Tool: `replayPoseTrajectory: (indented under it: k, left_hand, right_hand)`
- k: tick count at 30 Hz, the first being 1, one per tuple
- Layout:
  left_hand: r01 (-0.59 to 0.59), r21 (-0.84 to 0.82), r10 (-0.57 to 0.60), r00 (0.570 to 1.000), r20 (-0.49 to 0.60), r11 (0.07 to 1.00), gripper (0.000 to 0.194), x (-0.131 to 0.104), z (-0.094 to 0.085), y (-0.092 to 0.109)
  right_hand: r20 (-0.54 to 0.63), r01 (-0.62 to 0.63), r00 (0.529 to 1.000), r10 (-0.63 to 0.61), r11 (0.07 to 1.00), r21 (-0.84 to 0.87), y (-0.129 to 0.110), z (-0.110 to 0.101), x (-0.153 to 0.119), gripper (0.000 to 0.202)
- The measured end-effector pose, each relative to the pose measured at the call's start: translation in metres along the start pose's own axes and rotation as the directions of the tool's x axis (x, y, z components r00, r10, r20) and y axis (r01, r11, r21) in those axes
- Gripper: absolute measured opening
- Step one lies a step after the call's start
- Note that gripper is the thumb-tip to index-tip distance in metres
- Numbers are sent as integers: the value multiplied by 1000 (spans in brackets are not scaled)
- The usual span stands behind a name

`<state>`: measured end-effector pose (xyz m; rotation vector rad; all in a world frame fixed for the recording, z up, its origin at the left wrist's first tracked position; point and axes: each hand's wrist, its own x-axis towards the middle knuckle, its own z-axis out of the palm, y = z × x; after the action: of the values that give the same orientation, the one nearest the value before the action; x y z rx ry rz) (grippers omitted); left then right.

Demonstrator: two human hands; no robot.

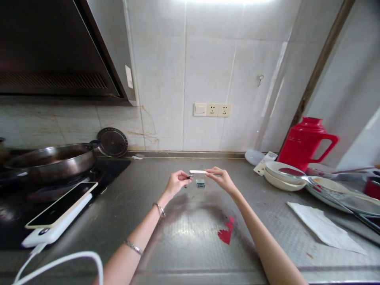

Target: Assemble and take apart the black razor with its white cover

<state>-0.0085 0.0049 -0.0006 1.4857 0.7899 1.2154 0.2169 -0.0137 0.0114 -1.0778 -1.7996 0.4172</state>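
Above the steel counter, my right hand (221,178) pinches one end of a short, flat white bar (197,171). The bar lies level and reaches across to my left hand (177,182). Between the fingertips of that left hand is a small dark metallic piece (190,176), close to the bar's left end; whether the two touch I cannot tell. A small clear and teal rectangular piece (200,183) shows just under the bar, between the hands. Nearer to me on the counter lies a torn red scrap (226,231).
At left, a steel pan (53,160) sits on the black stove (18,213), with a phone (63,204) on a white power bank (59,225) and cable. At right stand stacked bowls (283,180), a red thermos jug (305,144), plates (314,194) and a white napkin (325,225).
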Motion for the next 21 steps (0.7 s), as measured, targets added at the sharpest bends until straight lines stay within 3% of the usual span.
replayPoseTrajectory:
  k: [21]
  left_hand:
    - [-14, 0, 14, 1000, -11, 1000, 20, 1, -2, 0]
  right_hand:
    - [37, -27, 999, 25, 997, 72, 7, -7, -1, 34]
